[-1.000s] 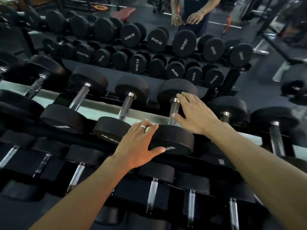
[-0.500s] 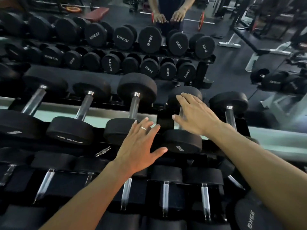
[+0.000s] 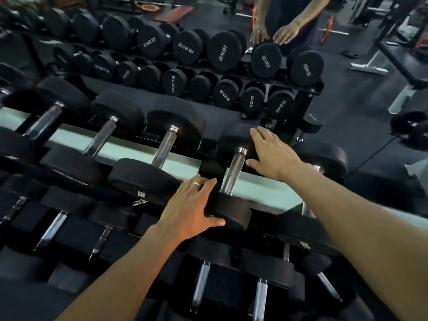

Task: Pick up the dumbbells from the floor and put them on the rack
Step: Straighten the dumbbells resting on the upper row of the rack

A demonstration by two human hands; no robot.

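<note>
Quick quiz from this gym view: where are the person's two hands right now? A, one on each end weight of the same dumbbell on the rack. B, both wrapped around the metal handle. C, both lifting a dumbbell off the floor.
A: the left hand rests on the near end and the right hand on the far end of one dumbbell, its handle bare between them.

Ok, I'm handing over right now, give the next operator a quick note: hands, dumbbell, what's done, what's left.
Left hand: open, fingers resting on the near head of the dumbbell.
Right hand: open, fingers on its far head.
Dumbbell: lying across the top tier of the rack, handle bare, no grip on it.
Done: this dumbbell looks seated.
Left: let go, then check the floor; a dumbbell on the floor shows beyond the rack.
</note>
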